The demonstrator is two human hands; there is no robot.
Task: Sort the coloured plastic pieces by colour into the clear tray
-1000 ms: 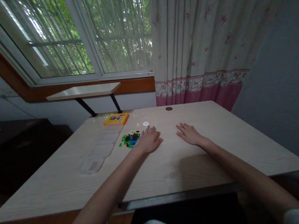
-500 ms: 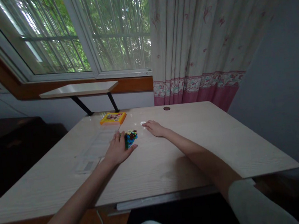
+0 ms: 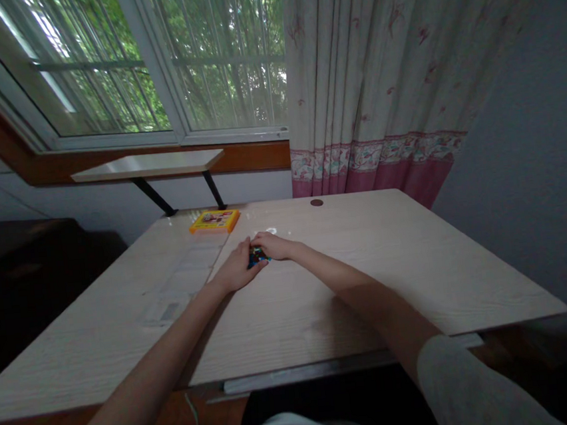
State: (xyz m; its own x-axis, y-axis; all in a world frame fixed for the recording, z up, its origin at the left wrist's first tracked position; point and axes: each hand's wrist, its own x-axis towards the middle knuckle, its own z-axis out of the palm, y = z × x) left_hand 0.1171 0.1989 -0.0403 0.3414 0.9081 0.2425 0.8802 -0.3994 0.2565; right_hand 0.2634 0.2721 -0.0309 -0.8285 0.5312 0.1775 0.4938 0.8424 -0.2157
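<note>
Colored pieces (image 3: 257,256) are cupped on the bench (image 3: 369,264) between both hands, left (image 3: 236,268) and right (image 3: 273,245), fingers loosely curved, any pinch not discernible; if squeezed unevenly, small ones could be squirted through finger gaps toward the clear tray (image 3: 182,282).

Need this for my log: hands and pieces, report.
Left hand, right hand flanking colourful pieces. Pieces bunched, partly hidden. Transparent tray left, outside the hands.
</note>
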